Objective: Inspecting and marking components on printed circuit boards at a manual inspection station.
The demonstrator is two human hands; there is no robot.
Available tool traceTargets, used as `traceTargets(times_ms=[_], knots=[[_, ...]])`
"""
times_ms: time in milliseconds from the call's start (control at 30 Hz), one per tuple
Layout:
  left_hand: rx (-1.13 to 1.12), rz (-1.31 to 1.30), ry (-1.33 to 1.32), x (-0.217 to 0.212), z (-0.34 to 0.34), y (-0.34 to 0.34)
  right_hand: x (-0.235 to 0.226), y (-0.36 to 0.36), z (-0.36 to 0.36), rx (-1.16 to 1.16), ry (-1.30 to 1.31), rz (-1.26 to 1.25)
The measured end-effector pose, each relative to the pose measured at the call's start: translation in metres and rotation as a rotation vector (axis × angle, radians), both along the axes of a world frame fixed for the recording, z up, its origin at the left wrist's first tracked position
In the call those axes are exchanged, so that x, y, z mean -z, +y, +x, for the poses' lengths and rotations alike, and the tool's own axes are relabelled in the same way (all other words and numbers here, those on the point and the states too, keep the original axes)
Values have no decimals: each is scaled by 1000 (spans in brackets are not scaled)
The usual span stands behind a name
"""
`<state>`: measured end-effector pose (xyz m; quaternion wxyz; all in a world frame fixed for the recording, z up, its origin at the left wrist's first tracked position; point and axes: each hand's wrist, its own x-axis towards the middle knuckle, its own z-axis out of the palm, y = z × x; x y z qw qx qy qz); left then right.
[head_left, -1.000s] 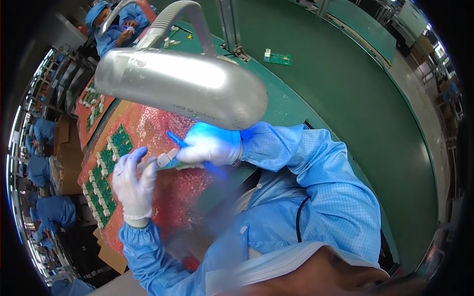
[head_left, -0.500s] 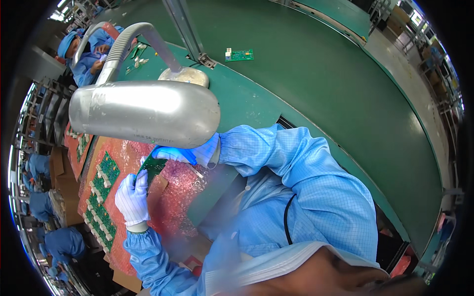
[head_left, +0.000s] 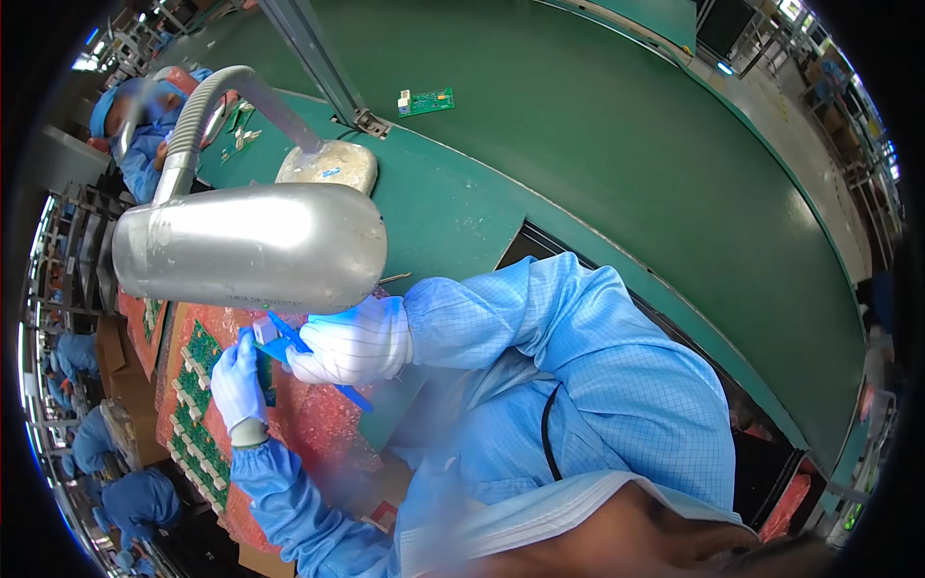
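Note:
Under the lamp, both my hands wear white striped gloves. My left hand (head_left: 239,387) is closed, fingers bent round the edge of a green circuit board (head_left: 269,387), most of which is hidden behind the hands. A white block-shaped connector (head_left: 265,330) shows by my left fingertips. My right hand (head_left: 352,343) is closed on a long blue tool (head_left: 353,397); one end sticks out below the hand, and blue parts reach toward the connector. The tool's exact kind cannot be made out. Pink bubble wrap (head_left: 323,424) lies beneath my hands.
A silver lamp (head_left: 251,246) on a bent neck hangs over the work, its pale base (head_left: 328,169) on the green bench. Boards with white connectors (head_left: 198,414) lie on the left. A single board (head_left: 426,101) rests on the green belt. A co-worker (head_left: 145,144) sits at far left.
My right hand has turned over and come lower, showing its back, with the blue tool now slanting below it. My left hand has shifted slightly left and up. The view has tilted a little.

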<state>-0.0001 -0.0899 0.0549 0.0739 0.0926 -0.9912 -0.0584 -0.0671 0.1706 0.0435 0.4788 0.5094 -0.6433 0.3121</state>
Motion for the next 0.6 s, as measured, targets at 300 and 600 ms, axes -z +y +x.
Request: traceTargets(times_ms=[300, 600], knots=[[-63, 279, -105, 0, 23, -26, 23, -34, -32, 296, -56, 66], [-7, 76, -116, -3, 12, -12, 18, -49, -85, 2167, 1721, 656]])
